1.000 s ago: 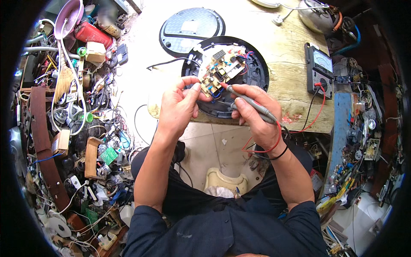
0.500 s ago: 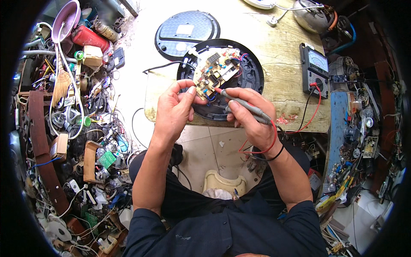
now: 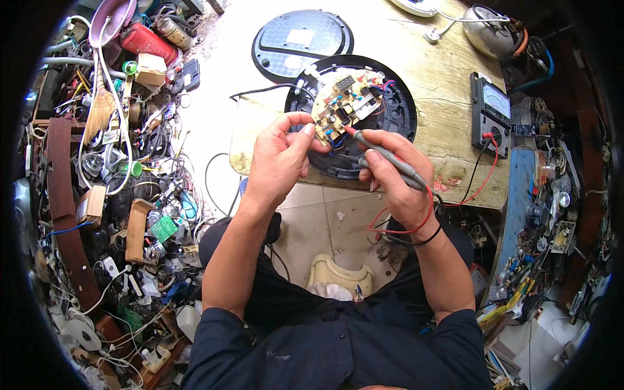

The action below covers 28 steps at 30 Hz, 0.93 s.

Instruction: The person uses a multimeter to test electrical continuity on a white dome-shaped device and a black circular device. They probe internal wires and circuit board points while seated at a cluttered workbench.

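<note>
My left hand (image 3: pixel 283 156) pinches the near left corner of a tan circuit board (image 3: pixel 357 99) between thumb and fingers. The board carries a small digit display and several components, and lies tilted over a round black housing (image 3: pixel 402 123). Closed round two grey test probes (image 3: pixel 396 162), my right hand (image 3: pixel 406 179) holds them side by side. The red-tipped probe points at the board's near right edge; whether it touches is too small to tell. The other probe's tip sits lower, near the housing rim. Red and black leads run from the probes to an analog multimeter (image 3: pixel 487 130).
A round dark cover (image 3: pixel 325 40) lies behind the housing on the wooden table (image 3: pixel 448 97). A metal kettle (image 3: pixel 484 32) stands far right. Cluttered electronic parts, cables and a broom (image 3: pixel 101 117) fill the left side; more parts pile up right. A cream stool (image 3: pixel 341 273) is below.
The view has shifted, so the table and everything on it appear farther right and slightly higher. Both hands keep nearly the same hold and place relative to the board.
</note>
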Motion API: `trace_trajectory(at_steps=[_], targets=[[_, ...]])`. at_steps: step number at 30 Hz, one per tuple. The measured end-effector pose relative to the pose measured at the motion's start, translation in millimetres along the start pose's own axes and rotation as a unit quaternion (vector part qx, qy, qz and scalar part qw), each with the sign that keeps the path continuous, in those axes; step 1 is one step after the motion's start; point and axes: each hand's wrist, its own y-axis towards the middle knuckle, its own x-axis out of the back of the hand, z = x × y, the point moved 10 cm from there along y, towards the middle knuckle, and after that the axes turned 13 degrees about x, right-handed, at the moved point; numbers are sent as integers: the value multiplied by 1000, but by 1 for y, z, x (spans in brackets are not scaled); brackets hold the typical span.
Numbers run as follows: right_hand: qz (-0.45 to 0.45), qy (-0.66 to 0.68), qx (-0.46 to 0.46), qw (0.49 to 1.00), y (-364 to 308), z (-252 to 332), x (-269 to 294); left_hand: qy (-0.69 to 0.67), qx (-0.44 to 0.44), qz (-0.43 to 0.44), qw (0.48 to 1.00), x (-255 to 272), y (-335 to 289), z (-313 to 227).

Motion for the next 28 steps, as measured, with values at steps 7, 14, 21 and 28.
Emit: trace_trajectory(at_steps=[7, 14, 21, 28], targets=[[-1, -9, -4, 1000, -1, 1, 4, 16, -4, 10, 1000, -3, -3, -1], [-14, -4, 2, 1000, -2, 3, 6, 16, -1, 11, 1000, -5, -4, -1], [5, -12, 18, 1000, -4, 3, 5, 20, -7, 15, 1000, -7, -8, -6], [-25, -8, 19, 999, -10, 4, 16, 41, -16, 14, 999, -10, -9, -11]])
